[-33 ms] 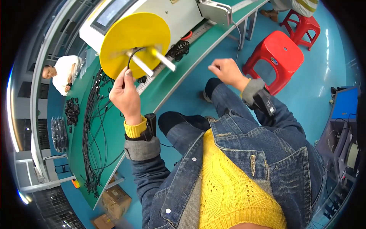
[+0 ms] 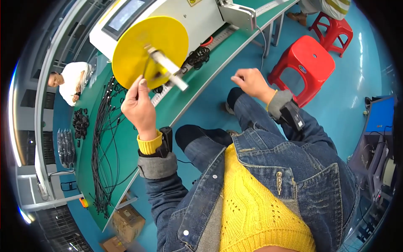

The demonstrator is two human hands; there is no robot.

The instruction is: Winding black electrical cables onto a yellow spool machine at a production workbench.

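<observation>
My left hand (image 2: 140, 110) pinches a thin black cable (image 2: 146, 67) between thumb and fingertips. The cable leads up to the pegs on a round yellow disc (image 2: 126, 63), mounted on the front of a white winding machine (image 2: 197, 19). White pegs (image 2: 167, 63) stick out from the disc and look smeared by motion. My right hand (image 2: 253, 83) is off to the right, in the air above my knee and apart from the machine. Its fingers are curled in, with nothing visible in them.
On the green table (image 2: 86, 161) lie long black cables (image 2: 98, 155) and a coiled bundle (image 2: 198, 56) beside the machine. Red stools (image 2: 310, 59) stand at right. Another person (image 2: 74, 82) sits at far left. Cardboard boxes (image 2: 128, 222) lie below the table.
The pegs have turned to another position on the disc, and the cable by them is more blurred. My left hand keeps its pinch; both hands stay nearly in place.
</observation>
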